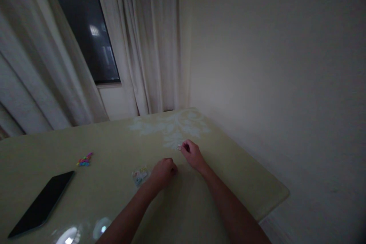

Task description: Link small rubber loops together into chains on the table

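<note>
My right hand [192,153] is closed in a pinch on a small pale object [179,147], too small to identify, held just above the table near the white floral pattern. Lower and to its left, my left hand [164,171] is curled with its fingers bent inward; whatever it holds, if anything, is hidden. Beside the left wrist lies a small clear packet [140,175] with little coloured bits in or on it. A small pile of bright multicoloured pieces [85,159] sits farther left on the table.
A dark flat tablet [44,203] lies at the left of the yellowish table [114,141]. Light reflections show near the front edge. Curtains [154,45] and a dark window [94,30] stand behind, and a plain wall [271,65] borders the right.
</note>
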A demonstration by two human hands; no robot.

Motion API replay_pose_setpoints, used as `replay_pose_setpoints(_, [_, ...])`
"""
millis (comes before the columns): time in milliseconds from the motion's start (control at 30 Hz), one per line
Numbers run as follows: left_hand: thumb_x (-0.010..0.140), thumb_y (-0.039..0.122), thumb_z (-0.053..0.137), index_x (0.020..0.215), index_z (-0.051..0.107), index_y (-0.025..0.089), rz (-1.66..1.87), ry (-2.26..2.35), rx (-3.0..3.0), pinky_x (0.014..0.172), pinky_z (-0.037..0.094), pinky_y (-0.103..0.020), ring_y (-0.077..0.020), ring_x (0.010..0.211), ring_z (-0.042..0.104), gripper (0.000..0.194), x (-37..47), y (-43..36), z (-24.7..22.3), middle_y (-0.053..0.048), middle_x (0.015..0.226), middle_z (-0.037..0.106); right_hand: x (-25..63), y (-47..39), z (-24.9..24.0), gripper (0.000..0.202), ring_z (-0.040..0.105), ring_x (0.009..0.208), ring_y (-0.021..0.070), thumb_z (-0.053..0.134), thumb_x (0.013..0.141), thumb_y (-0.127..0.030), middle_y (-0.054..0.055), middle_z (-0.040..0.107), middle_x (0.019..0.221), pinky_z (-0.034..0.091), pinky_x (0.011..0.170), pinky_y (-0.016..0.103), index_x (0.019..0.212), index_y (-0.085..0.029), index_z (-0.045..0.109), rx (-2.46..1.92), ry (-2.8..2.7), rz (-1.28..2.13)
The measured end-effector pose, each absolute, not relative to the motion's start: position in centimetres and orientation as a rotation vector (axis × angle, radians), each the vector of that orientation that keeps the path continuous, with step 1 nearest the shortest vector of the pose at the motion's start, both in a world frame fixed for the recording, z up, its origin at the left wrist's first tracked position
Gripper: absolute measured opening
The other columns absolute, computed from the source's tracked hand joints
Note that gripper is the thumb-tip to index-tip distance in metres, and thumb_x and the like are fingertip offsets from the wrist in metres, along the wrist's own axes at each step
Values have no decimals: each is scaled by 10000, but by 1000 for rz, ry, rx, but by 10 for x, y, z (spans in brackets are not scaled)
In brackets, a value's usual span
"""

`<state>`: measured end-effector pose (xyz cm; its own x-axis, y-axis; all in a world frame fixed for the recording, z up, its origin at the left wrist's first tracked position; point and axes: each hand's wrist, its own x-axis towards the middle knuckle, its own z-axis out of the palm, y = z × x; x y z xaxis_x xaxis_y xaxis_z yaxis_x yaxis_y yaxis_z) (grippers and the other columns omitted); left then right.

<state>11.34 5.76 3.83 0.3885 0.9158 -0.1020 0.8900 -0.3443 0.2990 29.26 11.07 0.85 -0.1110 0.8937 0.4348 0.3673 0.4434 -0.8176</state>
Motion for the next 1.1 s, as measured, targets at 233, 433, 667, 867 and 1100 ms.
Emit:
replay_pose_setpoints(233, [839, 135, 596, 921, 749, 168, -21, 1562, 2388, 834, 534, -423, -336, 964, 732, 177, 125, 64, 44, -179, 1028, 746, 289, 109, 7, 203, 464, 624, 147, 595, 879, -374, -34, 507, 658, 373, 595, 260, 769, -216, 530, -1098, -1702, 645])
replay_pose_setpoints(433, [940, 147, 452, 998, 665, 156, 147, 1408, 2411, 826, 543, -349, -255, 914, 720, 221, 119, 31, 33, -153, 1043, 733, 285, 104, 9, 173, 487, 621, 139, 580, 886, -334, -26, 553, 675, 387, 594, 250, 771, -211, 536, -1095, -1745, 668])
replay_pose_setpoints(667, [899, 222, 533, 1088, 696, 259, 816, 1309, 1965, 826, 576, -302, -200, 851, 738, 252, 76, 2, 6, -43, 974, 800, 263, 74, 16, 65, 582, 598, 128, 682, 818, -251, -10, 670, 723, 429, 580, 230, 810, -202, 640, -996, -1918, 795])
replay_pose_setpoints(867, [903, 340, 600, 906, 733, 237, 1311, 1310, 1763, 758, 586, -290, -204, 825, 728, 168, 68, 4, 9, -44, 887, 767, 252, 59, 21, 86, 596, 574, 135, 720, 835, -286, 0, 697, 685, 420, 541, 232, 856, -203, 716, -936, -1839, 840])
replay_pose_setpoints(1100, [890, 382, 667, 888, 688, 214, 1400, 1292, 1575, 718, 593, -295, -200, 761, 730, 169, 66, 8, 3, -35, 816, 753, 250, 50, 30, 102, 665, 638, 156, 745, 850, -304, 36, 740, 746, 469, 583, 248, 862, -204, 765, -806, -1869, 847])
